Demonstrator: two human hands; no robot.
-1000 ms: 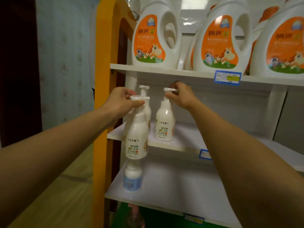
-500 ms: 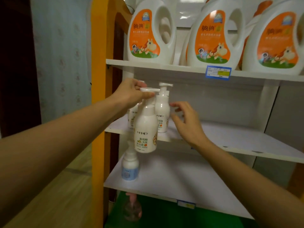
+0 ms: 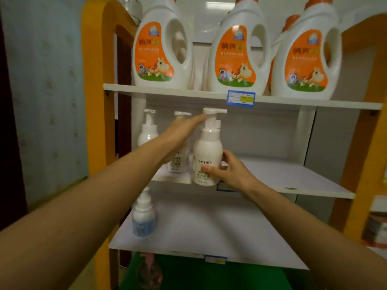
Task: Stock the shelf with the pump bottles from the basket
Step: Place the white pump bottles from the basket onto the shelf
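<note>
White plastic is what both hands are busy with: a pump bottle (image 3: 207, 151) stands at the front edge of the middle shelf (image 3: 293, 176), upright, its spout pointing right. The right hand (image 3: 228, 172) grips it low on the body, thumb across the printed label and fingers curled round the far side — a hold that looks meant to steady the base while it is nudged into line. The left hand (image 3: 180, 137) is flat and open, its fingers straight and close together, tips touching the neck just under the pump head; holding nothing, it seems to be guiding the top so the bottle does not tip.

Two more bottles are already set behind it toward the left of that shelf, one near the yellow frame (image 3: 94, 101), the other (image 3: 179, 160) partly hidden by the left wrist. Filling from the left corner outward would explain the row. Big detergent jugs (image 3: 159, 49) fill the shelf above, which leaves little headroom for the pumps. A blue-labelled bottle (image 3: 143, 218) stands alone on the lower shelf. No basket can be made out — only a green surface at the bottom.
</note>
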